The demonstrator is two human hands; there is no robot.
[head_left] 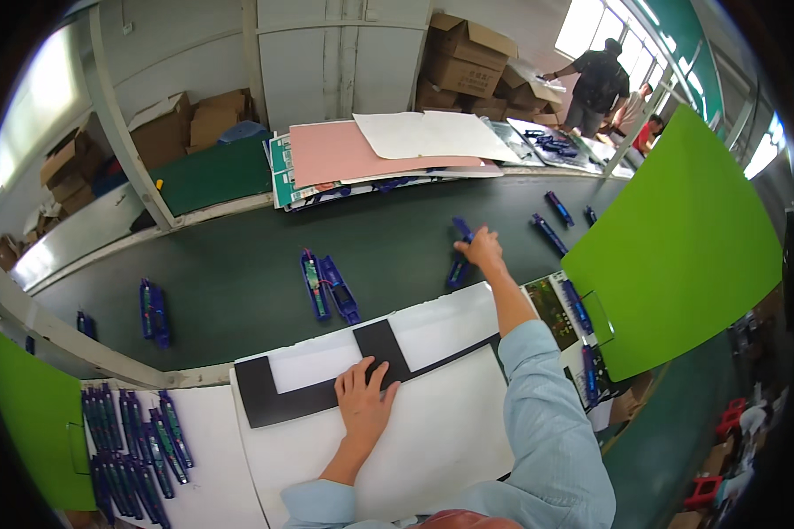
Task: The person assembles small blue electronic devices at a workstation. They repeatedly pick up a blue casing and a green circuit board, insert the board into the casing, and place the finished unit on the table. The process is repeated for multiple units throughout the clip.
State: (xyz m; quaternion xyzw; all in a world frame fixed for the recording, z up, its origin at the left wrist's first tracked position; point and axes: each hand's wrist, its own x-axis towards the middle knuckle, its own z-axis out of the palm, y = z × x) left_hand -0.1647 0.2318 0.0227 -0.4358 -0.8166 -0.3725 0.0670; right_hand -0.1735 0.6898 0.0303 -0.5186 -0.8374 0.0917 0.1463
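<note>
My left hand (366, 401) lies flat with fingers spread, partly on a black E-shaped sheet (300, 401) over a white board (450, 423). Reaching out over the dark green surface, my right hand (483, 250) closes its fingers on a long blue plastic housing (457, 273). The hand covers the middle of that housing, so only its two ends show. Left of it, an opened blue housing (314, 284) with a green circuit board inside lies beside its other half (340, 291), with thin wires between them.
Several blue housings (137, 450) lie in rows at the left. More housings (549, 234) rest at the far right. Stacked sheets (326, 154) sit at the back edge. Green panels (679, 256) stand on both sides. Cardboard boxes (463, 62) and people (595, 84) are farther back.
</note>
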